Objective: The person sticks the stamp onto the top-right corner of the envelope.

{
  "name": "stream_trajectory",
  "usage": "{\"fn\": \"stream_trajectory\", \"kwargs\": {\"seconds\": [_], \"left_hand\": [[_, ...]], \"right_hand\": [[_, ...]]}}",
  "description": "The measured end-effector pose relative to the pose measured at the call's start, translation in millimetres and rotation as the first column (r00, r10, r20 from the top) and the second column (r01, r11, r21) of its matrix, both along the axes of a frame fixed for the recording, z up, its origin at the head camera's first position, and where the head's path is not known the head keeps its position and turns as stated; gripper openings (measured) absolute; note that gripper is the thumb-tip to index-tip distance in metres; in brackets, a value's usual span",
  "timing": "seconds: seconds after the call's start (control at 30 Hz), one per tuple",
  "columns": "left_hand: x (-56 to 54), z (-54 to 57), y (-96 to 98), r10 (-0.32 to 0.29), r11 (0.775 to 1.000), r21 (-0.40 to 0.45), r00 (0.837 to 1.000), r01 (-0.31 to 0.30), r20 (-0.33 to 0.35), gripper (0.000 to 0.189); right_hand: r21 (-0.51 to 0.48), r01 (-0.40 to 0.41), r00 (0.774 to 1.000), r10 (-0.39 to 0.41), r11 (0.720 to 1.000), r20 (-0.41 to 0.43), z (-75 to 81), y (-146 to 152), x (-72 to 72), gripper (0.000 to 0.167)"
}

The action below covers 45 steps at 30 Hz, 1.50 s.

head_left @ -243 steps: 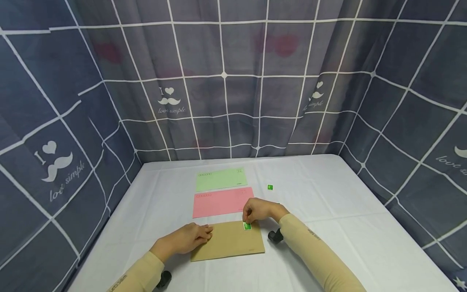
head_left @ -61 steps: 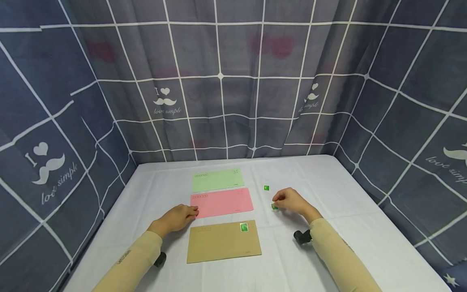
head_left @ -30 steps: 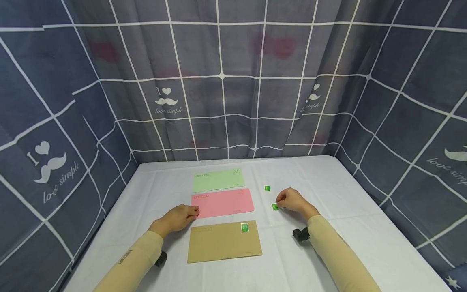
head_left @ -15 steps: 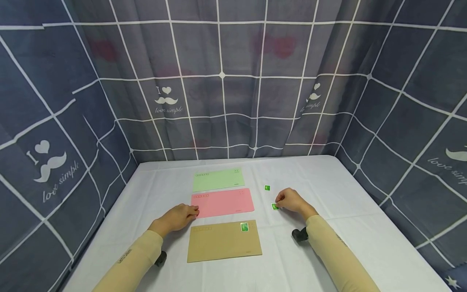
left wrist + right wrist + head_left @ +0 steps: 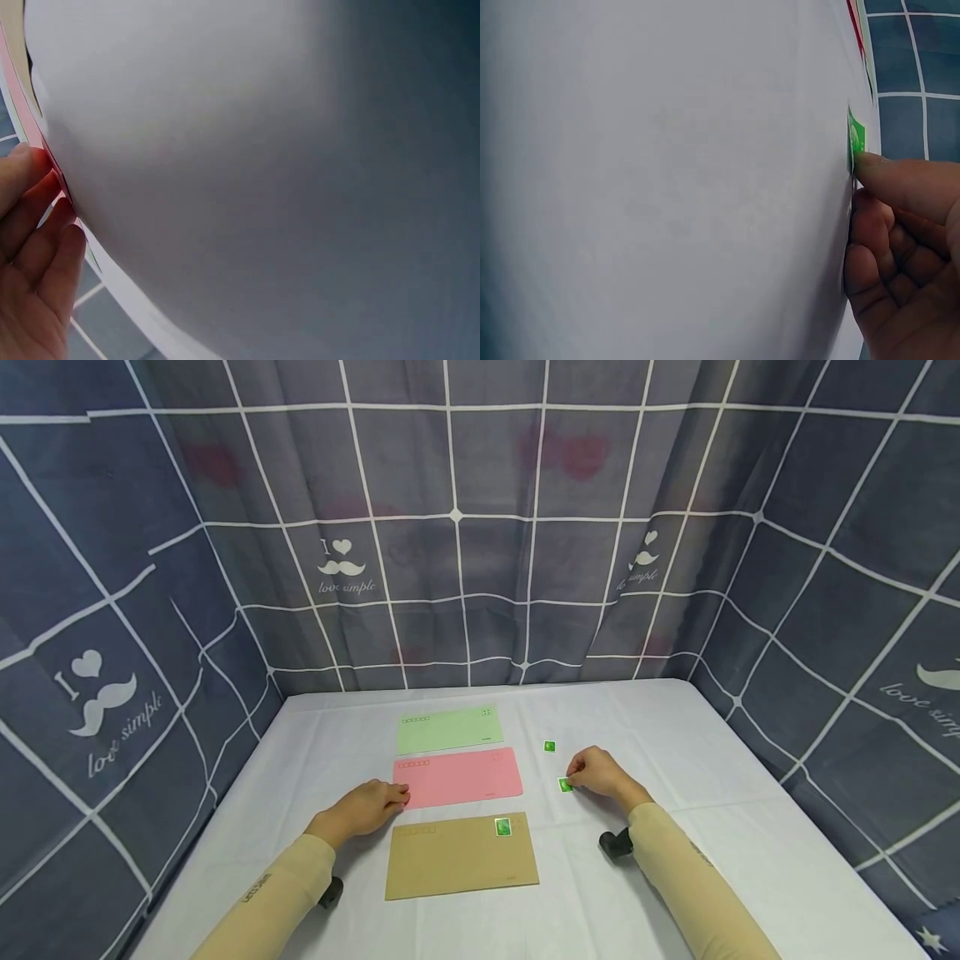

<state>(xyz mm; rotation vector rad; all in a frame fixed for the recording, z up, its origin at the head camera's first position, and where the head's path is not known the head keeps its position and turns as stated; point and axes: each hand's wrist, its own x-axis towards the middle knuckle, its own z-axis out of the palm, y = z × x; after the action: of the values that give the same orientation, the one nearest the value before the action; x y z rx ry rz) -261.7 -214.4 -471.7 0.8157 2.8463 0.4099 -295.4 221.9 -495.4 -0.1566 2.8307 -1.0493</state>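
Across the left end of a pink envelope [image 5: 459, 778] lie the fingertips of my left hand [image 5: 363, 807], lightly bent at its edge in the left wrist view. My right hand [image 5: 602, 772] is to the right of the envelopes, fingers curled, thumb and forefinger pinching the corner of a small green stamp [image 5: 565, 785]. In the right wrist view the thumb covers one end of this stamp [image 5: 856, 136], which is close to the white cloth. Nearer to me lies a brown envelope [image 5: 457, 864] with a green stamp [image 5: 502, 827] at its upper right corner.
A light green envelope [image 5: 450, 732] lies behind the pink one. Another green stamp [image 5: 550, 746] is on the white tablecloth [image 5: 660, 727], farther back than my right hand. Dark checked curtains [image 5: 495, 560] surround the table's back and sides.
Since the oldest frame, my left hand has gone from the brown envelope to the pink one. My right hand has left the brown envelope's stamp for another stamp; both have barely moved lately.
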Motion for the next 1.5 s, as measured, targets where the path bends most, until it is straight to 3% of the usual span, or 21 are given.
{"fn": "stream_trajectory", "kwargs": {"seconds": [0.33, 0.67, 1.1, 1.5], "left_hand": [[0.3, 0.7, 0.3, 0.011, 1.0, -0.002, 1.0, -0.011, 0.001, 0.03], [-0.3, -2.4, -1.6, -0.017, 1.0, 0.003, 1.0, 0.017, -0.009, 0.03], [1.3, 1.2, -1.3, -0.014, 1.0, -0.003, 1.0, 0.014, -0.007, 0.03], [3.0, 1.2, -1.3, -0.08, 0.997, -0.008, 0.997, 0.08, -0.015, 0.029]], "right_hand": [[-0.028, 0.023, 0.999, -0.023, 0.999, -0.025, -3.2, -1, 2.2, 0.009], [-0.035, 0.034, 0.999, -0.034, 0.999, -0.009, -3.4, 0, 1.9, 0.01], [-0.154, -0.003, 0.999, 0.011, 0.988, 0.048, 5.8, -7, -3.4, 0.008], [-0.251, -0.033, 0.995, 0.054, 0.968, 0.079, 10.3, -20, -6.7, 0.007]]}}
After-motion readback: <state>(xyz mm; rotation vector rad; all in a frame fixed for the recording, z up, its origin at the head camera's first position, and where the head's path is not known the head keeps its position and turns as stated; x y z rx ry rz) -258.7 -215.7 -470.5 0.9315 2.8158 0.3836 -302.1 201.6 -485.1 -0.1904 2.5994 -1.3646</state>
